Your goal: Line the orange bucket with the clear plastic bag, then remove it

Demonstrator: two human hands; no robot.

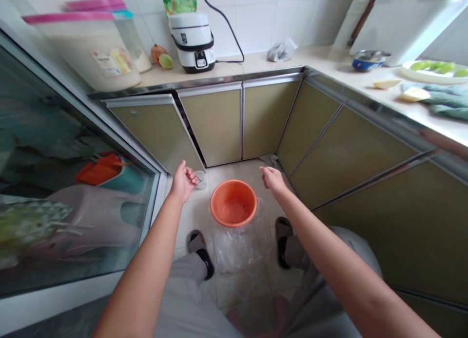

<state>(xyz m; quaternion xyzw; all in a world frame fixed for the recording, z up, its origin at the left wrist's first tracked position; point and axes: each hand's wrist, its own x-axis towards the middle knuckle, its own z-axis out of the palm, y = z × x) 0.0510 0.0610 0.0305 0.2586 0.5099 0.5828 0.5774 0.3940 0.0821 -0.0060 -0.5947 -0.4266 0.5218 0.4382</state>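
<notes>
My two bare forearms reach out ahead of me, raised over the tiled floor (185,235). On my left hand (182,183) the fingers are bent loosely inward; I cannot tell how far they close, or whether they hold anything. On my right hand (272,178) they are folded in tight and narrow, and whatever may be tucked inside is hidden from me.

A grey slipper (196,242) is on each foot, set apart on the floor. Between them and a little forward, a clear plastic sheet (231,255) lies flat. The orange basin (234,209) sits upright at the sheet's far edge, below and between my two sets of fingers, touching neither. Past my left fingers, a clear cup (201,180) stands near the floor's left edge, by the cabinet doors (210,128). A grey cloth (269,159) lies in the floor's far corner.

Above the doors runs the surface (252,69). A big pink-lidded tub (78,48) stands at its left end, a rice cooker (192,43) toward the back edge, and a crumpled bag (282,51) near the back corner. Along the right stretch is a blue bowl (369,63).
</notes>
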